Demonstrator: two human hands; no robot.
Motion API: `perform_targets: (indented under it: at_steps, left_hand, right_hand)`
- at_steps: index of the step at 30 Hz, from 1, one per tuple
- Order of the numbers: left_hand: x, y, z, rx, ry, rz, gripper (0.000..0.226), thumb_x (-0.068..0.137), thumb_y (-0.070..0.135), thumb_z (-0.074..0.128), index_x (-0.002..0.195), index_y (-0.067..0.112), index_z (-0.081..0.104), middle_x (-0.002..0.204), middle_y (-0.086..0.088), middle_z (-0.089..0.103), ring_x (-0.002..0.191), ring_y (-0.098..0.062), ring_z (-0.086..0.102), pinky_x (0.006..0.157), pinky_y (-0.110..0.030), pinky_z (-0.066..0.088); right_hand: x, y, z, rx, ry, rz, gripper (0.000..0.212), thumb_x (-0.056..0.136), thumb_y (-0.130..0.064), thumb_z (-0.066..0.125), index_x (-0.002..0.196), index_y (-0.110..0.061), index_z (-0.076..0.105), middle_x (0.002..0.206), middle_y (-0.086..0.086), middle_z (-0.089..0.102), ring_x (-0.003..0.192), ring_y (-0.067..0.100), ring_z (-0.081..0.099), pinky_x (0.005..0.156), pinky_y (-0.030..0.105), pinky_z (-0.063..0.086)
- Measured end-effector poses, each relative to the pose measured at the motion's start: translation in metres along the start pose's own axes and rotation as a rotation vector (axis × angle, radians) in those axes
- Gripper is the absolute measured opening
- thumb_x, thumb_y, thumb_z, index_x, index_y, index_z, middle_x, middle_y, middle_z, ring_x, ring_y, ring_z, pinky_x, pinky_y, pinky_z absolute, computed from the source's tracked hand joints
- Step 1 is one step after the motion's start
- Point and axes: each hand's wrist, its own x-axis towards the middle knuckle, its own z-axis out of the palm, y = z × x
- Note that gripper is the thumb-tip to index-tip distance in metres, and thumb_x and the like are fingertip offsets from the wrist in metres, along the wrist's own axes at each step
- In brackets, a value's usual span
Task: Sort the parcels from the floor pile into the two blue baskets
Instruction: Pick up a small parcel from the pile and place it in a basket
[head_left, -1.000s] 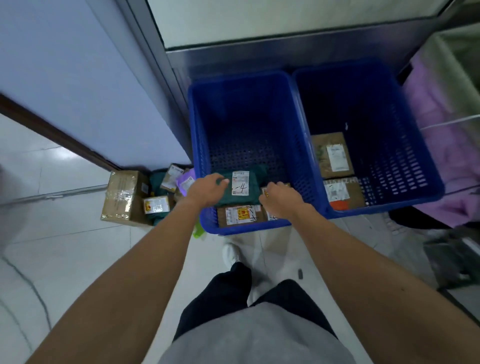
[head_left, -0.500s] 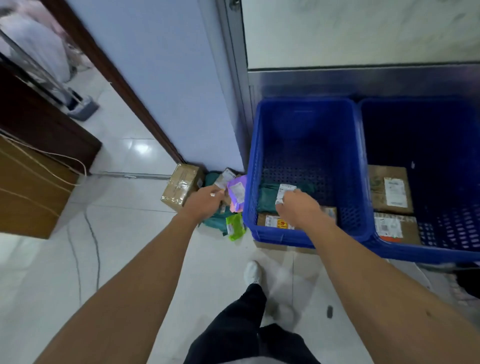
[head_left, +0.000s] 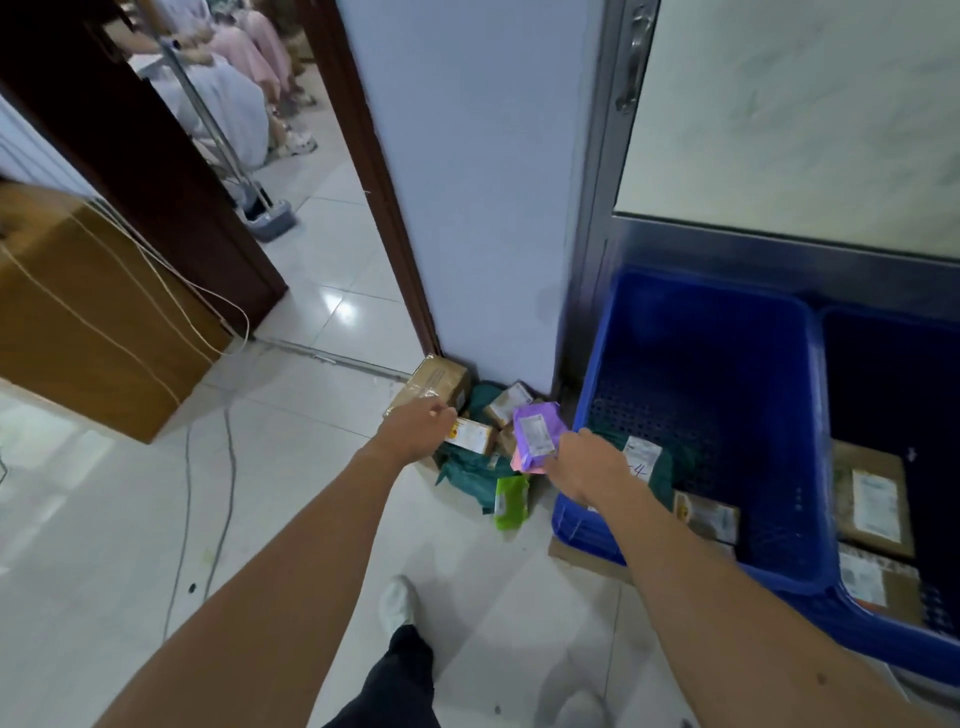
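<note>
1. The left hand (head_left: 415, 431) curls round a small labelled box (head_left: 471, 436) in the floor pile.
2. The right hand (head_left: 584, 462) touches the purple parcel (head_left: 537, 434) beside the nearer blue basket (head_left: 576, 530); I cannot tell whether it grips.

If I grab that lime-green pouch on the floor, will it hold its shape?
Probably floppy: the green pouch looks like thin, creased plastic film. Likely light, since it is small and slim. Its shiny skin may slip, so pinch an edge.
</note>
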Motion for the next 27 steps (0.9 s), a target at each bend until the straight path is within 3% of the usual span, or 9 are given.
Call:
perform_targets:
  at_steps: [5, 8, 12, 16, 21, 23, 25, 27]
  left_hand:
    - [0.043, -0.044, -0.026, -0.017, -0.074, -0.027, 0.037, 0.101, 0.034, 0.048, 0.119, 0.008, 0.067, 0.116, -0.012, 0.064, 0.102, -0.028, 0.057, 0.085, -0.031, 0.042]
    - [0.082, -0.073, -0.033, -0.123, -0.151, -0.021, 0.032, 0.098, 0.027, 0.05, 0.109, 0.003, 0.068, 0.108, -0.016, 0.068, 0.096, -0.028, 0.062, 0.082, -0.035, 0.047]
    - [0.139, -0.104, -0.029, -0.216, -0.292, -0.052, 0.028, 0.097, 0.021, 0.052, 0.111, 0.002, 0.066, 0.111, -0.016, 0.066, 0.1, -0.028, 0.062, 0.079, -0.033, 0.049]
    - [0.188, -0.123, -0.023, -0.242, -0.364, -0.099, 0.022, 0.096, 0.021, 0.051, 0.1, 0.004, 0.065, 0.098, -0.013, 0.059, 0.089, -0.024, 0.054, 0.079, -0.038, 0.047]
    - [0.239, -0.13, 0.011, -0.217, -0.423, -0.174, 0.019, 0.097, 0.005, 0.044, 0.087, 0.009, 0.06, 0.085, -0.01, 0.053, 0.087, -0.026, 0.049, 0.07, -0.036, 0.038]
    - [0.256, -0.128, 0.031, -0.222, -0.453, -0.19, 0.027, 0.101, 0.006, 0.041, 0.084, 0.02, 0.055, 0.083, 0.001, 0.049, 0.095, -0.022, 0.047, 0.077, -0.031, 0.043]
    - [0.271, -0.129, 0.052, -0.283, -0.486, -0.221, 0.023, 0.103, 0.01, 0.041, 0.106, 0.019, 0.061, 0.098, 0.0, 0.053, 0.097, -0.021, 0.051, 0.076, -0.018, 0.046]
    - [0.287, -0.136, 0.077, -0.305, -0.493, -0.225, 0.041, 0.102, 0.011, 0.041, 0.141, 0.012, 0.053, 0.127, -0.009, 0.057, 0.114, -0.027, 0.058, 0.09, -0.025, 0.05]
  right_hand:
    - [0.033, -0.048, 0.012, 0.033, -0.01, 0.06, 0.042, 0.099, -0.035, 0.042, 0.126, -0.006, 0.055, 0.121, 0.016, 0.055, 0.107, 0.034, 0.056, 0.081, 0.037, 0.041]
    - [0.06, -0.076, 0.026, 0.071, -0.018, 0.129, 0.03, 0.097, -0.034, 0.043, 0.11, -0.011, 0.057, 0.105, 0.011, 0.055, 0.091, 0.029, 0.054, 0.072, 0.035, 0.039]
    - [0.103, -0.096, 0.057, 0.122, -0.047, 0.247, 0.028, 0.092, -0.033, 0.041, 0.099, -0.013, 0.059, 0.093, 0.007, 0.059, 0.08, 0.028, 0.057, 0.059, 0.033, 0.037]
    - [0.139, -0.108, 0.077, 0.154, -0.087, 0.296, 0.019, 0.093, -0.021, 0.045, 0.076, -0.011, 0.048, 0.081, 0.007, 0.055, 0.067, 0.022, 0.049, 0.052, 0.03, 0.031]
    - [0.191, -0.104, 0.103, 0.171, -0.119, 0.321, 0.014, 0.094, -0.018, 0.045, 0.083, -0.014, 0.051, 0.097, 0.013, 0.062, 0.082, 0.029, 0.055, 0.065, 0.029, 0.037]
    - [0.214, -0.099, 0.113, 0.169, -0.159, 0.313, 0.01, 0.094, -0.02, 0.044, 0.091, -0.013, 0.052, 0.108, 0.015, 0.063, 0.089, 0.03, 0.054, 0.07, 0.031, 0.039]
    - [0.237, -0.09, 0.128, 0.172, -0.189, 0.31, 0.023, 0.095, -0.025, 0.045, 0.108, -0.011, 0.057, 0.116, 0.014, 0.062, 0.097, 0.031, 0.055, 0.075, 0.034, 0.041]
    - [0.26, -0.08, 0.143, 0.166, -0.206, 0.299, 0.034, 0.097, -0.028, 0.045, 0.125, -0.011, 0.057, 0.126, 0.014, 0.06, 0.112, 0.034, 0.056, 0.086, 0.037, 0.045]
